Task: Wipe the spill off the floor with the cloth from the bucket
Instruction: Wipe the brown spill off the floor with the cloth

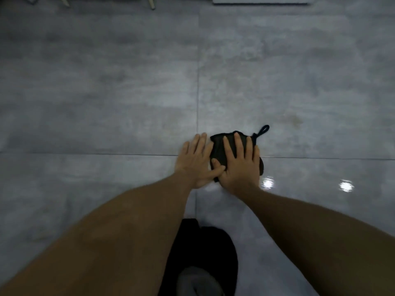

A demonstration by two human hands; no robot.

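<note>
A black cloth (217, 149) with a hanging loop (264, 130) lies on the grey tiled floor (106, 103). My right hand (239, 167) presses flat on top of it, fingers spread. Just left of the cloth, my left hand (195, 161) rests palm down on the floor, its thumb touching the cloth's near edge. A faint brownish smear (293, 121) shows on the tile beyond and to the right of the cloth. No bucket is in view.
Two pale furniture legs (151, 3) stand at the far top left. A light flat mat edge (261, 0) lies at the top right. My dark-clothed knee (205, 253) is at the bottom centre. Lamp reflections (267, 183) glint on the glossy floor.
</note>
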